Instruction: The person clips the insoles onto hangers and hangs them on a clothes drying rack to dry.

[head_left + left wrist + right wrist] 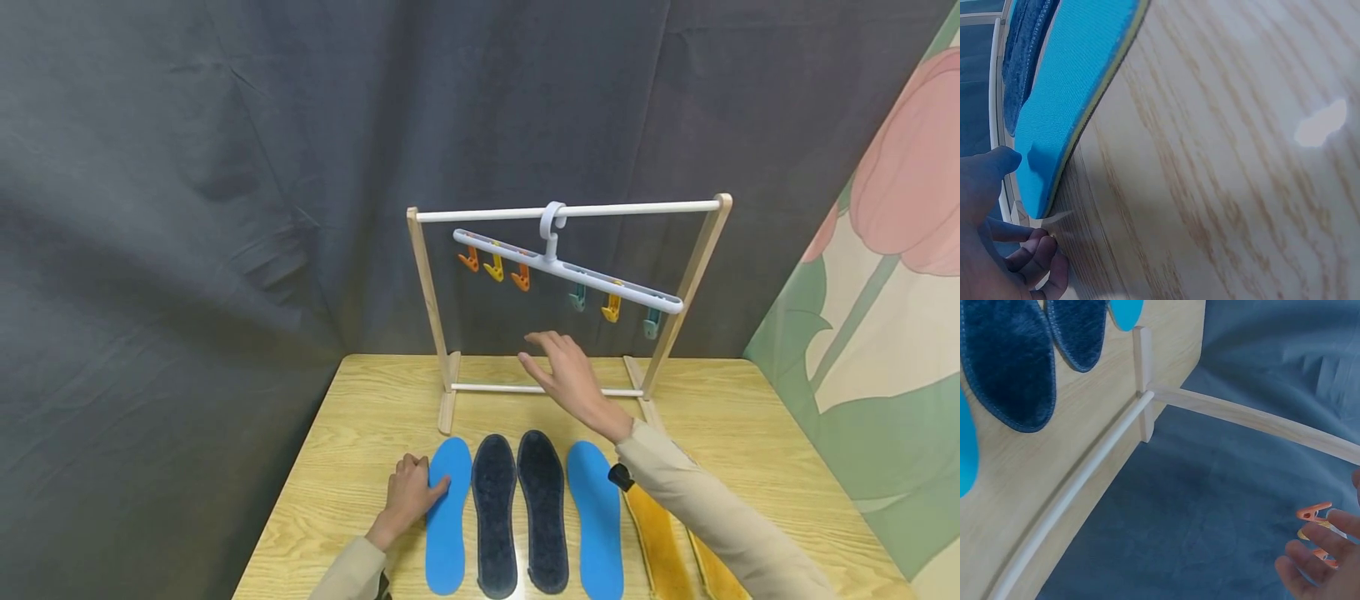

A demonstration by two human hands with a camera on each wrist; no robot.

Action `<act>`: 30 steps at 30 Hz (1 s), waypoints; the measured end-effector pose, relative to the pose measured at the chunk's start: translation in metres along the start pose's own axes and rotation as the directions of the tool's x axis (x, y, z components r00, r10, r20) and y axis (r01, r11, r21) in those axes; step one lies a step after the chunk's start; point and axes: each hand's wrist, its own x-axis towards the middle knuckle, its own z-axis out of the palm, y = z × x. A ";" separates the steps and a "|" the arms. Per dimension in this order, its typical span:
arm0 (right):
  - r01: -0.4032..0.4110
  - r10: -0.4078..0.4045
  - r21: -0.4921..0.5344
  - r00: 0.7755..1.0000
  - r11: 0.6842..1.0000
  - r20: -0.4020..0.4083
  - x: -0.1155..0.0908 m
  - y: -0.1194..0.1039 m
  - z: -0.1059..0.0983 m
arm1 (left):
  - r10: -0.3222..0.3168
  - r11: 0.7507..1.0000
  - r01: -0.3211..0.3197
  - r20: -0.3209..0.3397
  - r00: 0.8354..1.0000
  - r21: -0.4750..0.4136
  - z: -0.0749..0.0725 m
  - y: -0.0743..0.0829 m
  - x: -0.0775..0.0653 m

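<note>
Several insoles lie side by side on the wooden table (352,433). My left hand (420,487) grips the edge of the leftmost blue insole (447,533); in the left wrist view my thumb presses on the blue insole (1072,81), my fingers (1038,256) curl beneath, and the edge is raised off the table. My right hand (543,350) hovers open and holds nothing, in front of the wooden drying rack (570,210). It is below the white hanger (570,271) with coloured clips. In the right wrist view my fingertips (1310,540) are close to an orange clip (1314,512).
Two dark insoles (517,512), a second blue insole (596,517) and two yellow insoles (660,542) lie to the right of the held one. A dark curtain (225,167) hangs behind the table. A floral panel (885,292) stands at the right.
</note>
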 end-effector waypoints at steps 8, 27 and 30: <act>0.025 -0.025 0.012 1.000 1.000 0.006 0.015 -0.009 -0.003 | 0.000 1.000 -0.001 0.007 1.000 0.012 -0.004 0.002 0.001; -0.006 0.004 0.042 0.999 0.999 0.045 0.051 -0.025 -0.005 | 0.004 1.000 -0.004 -0.014 1.000 0.027 -0.003 0.004 -0.002; -0.019 0.015 0.054 0.998 0.998 0.068 0.057 -0.027 -0.007 | 0.011 0.999 -0.010 -0.021 1.000 0.038 -0.001 0.005 -0.003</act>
